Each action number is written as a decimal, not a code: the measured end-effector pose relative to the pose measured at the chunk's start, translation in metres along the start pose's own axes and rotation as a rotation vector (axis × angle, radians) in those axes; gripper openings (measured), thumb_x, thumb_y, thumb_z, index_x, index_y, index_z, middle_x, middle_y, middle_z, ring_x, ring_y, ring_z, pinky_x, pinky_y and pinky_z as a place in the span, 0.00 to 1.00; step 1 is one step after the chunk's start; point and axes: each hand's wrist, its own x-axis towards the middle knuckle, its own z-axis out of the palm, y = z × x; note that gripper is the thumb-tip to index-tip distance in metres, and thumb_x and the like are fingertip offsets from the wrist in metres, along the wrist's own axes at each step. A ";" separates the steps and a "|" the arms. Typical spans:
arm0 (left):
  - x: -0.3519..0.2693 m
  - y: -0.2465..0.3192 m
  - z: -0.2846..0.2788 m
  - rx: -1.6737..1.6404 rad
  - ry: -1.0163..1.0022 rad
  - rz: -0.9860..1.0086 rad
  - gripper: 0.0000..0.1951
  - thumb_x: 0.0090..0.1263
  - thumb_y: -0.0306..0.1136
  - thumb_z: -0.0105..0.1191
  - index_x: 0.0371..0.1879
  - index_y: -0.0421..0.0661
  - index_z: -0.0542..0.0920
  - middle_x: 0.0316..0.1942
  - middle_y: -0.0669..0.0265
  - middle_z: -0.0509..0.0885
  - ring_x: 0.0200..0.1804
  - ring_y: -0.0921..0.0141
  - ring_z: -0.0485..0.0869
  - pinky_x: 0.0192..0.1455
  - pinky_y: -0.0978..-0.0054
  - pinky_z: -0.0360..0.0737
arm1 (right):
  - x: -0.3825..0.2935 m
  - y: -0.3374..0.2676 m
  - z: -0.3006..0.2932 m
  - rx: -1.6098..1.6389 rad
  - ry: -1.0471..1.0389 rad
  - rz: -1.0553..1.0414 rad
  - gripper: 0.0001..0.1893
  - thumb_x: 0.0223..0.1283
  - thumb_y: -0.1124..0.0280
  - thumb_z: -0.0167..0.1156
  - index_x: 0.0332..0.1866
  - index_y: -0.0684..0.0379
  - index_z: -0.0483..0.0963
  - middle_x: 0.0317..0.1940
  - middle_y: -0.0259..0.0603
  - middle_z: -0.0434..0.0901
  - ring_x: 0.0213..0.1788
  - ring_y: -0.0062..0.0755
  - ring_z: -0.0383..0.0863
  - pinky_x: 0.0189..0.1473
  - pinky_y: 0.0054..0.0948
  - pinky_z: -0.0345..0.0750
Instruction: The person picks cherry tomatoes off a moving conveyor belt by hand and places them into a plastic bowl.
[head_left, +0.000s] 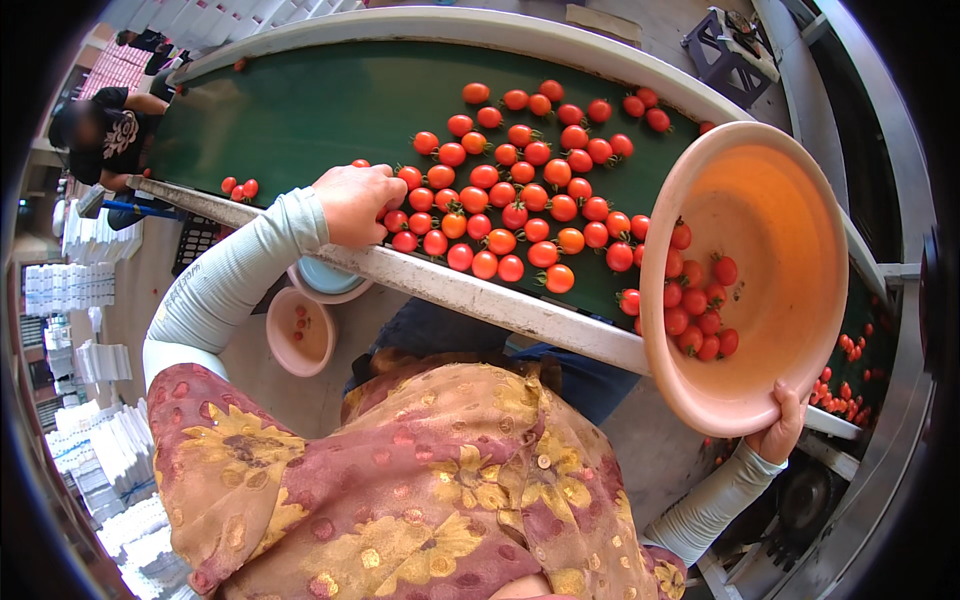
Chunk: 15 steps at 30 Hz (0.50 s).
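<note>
My right hand (780, 426) grips the lower rim of a pink plastic basin (787, 247), which is tipped on its side over the belt with its mouth towards the left. Several cherry tomatoes (694, 301) rest along the basin's left inner wall. Many more cherry tomatoes (502, 195), red to orange and some with green calyxes, lie spread on the green conveyor belt (315, 97). At the left end of this spread, my left hand (358, 204) is bent down over the belt beside the tomatoes. Its fingertips are partly hidden, so whether it holds one cannot be seen.
A pale rail (480, 292) edges the near side of the belt. Below it on the floor stands a pink bucket (300, 334) with a few tomatoes inside. A person (105, 135) is at the belt's far left. White stacked trays (97, 442) line the left; metal framing (911, 217) rises at right.
</note>
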 end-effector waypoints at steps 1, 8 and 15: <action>0.000 -0.001 0.000 -0.040 -0.021 -0.005 0.11 0.46 0.29 0.57 0.28 0.43 0.72 0.33 0.59 0.75 0.36 0.58 0.78 0.38 0.63 0.76 | 0.002 0.001 -0.004 -0.003 -0.004 0.001 0.28 0.53 0.76 0.53 0.62 0.67 0.59 0.53 0.48 0.70 0.53 0.37 0.72 0.59 0.32 0.66; 0.006 -0.005 -0.035 -0.219 0.218 0.083 0.10 0.48 0.23 0.56 0.26 0.42 0.67 0.26 0.62 0.73 0.30 0.64 0.74 0.33 0.70 0.73 | 0.009 -0.003 -0.007 -0.007 -0.049 0.006 0.25 0.54 0.77 0.53 0.60 0.67 0.61 0.50 0.47 0.72 0.51 0.36 0.73 0.57 0.32 0.69; 0.026 0.145 -0.125 -0.580 0.608 0.827 0.20 0.56 0.35 0.63 0.46 0.44 0.74 0.36 0.61 0.78 0.33 0.72 0.79 0.37 0.76 0.77 | 0.017 -0.007 -0.004 -0.060 -0.027 0.004 0.21 0.52 0.77 0.54 0.54 0.65 0.65 0.47 0.43 0.73 0.48 0.32 0.74 0.56 0.30 0.69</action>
